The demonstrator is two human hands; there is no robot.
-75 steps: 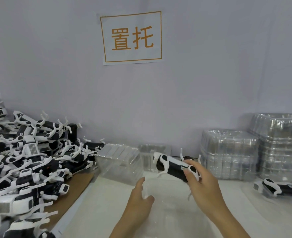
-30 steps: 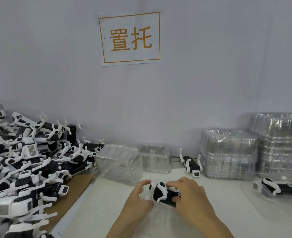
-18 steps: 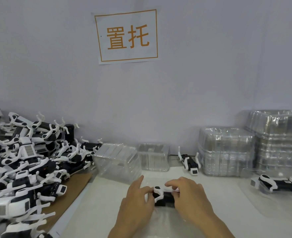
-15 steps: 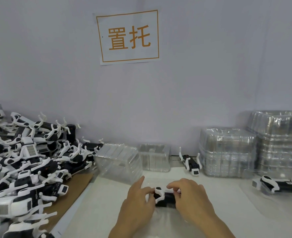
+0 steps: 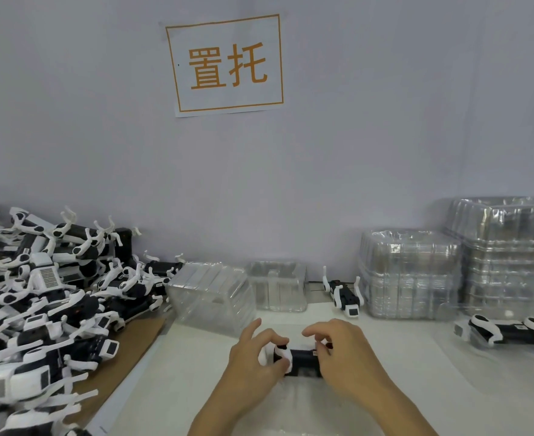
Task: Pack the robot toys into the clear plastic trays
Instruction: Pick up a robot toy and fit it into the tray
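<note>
Black-and-white robot toy sits low on the worktop, gripped at either end by left hand and right hand; toy heap left, clear tray stacks right. Seconds earlier it was held aloft.

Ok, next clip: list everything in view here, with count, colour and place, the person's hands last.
robot toy in hands: one, black and white, front centre, over a clear tray
toy pile: many, black and white, left
lone toy: one, by the wall, centre right
toy in tray: one, far right
tipped trays: one stack, clear, centre
small tray stack: one, clear, by the wall
tall tray stacks: two, clear, right
wall sign: one, white, orange characters
cardboard: one, brown, under pile
table: white
left hand: pinches toy
right hand: pinches toy
</note>
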